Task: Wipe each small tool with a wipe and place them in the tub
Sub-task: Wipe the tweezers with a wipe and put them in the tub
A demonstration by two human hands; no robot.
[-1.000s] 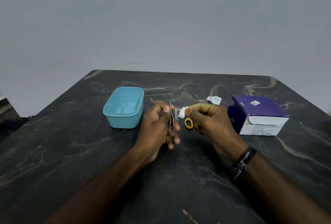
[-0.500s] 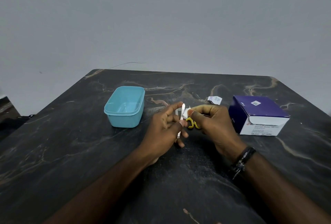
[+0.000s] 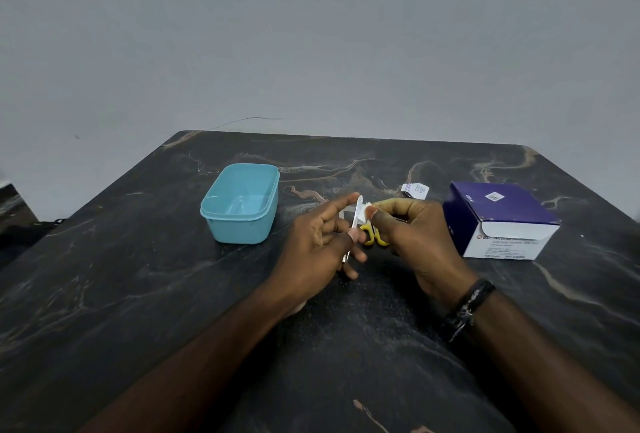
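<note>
Wiping a thin metal tool at the middle of the frame

The left hand [image 3: 317,245] pinches the metal tool [image 3: 354,224] upright so its upper end stays free for the white wipe [image 3: 366,211] pinched by the right hand [image 3: 414,235]. Yellow-handled scissors [image 3: 374,236], seemingly, wait on the surface [image 3: 138,294] between them. The blue tub [image 3: 242,205] stands open at centre left, within easy reach.

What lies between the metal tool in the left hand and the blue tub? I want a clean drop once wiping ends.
Nothing visible. The metal tool, held in the left hand, has only bare table between it and the tub, whose top is open. The right hand, wipe and yellow-handled scissors sit on the far side.
</note>
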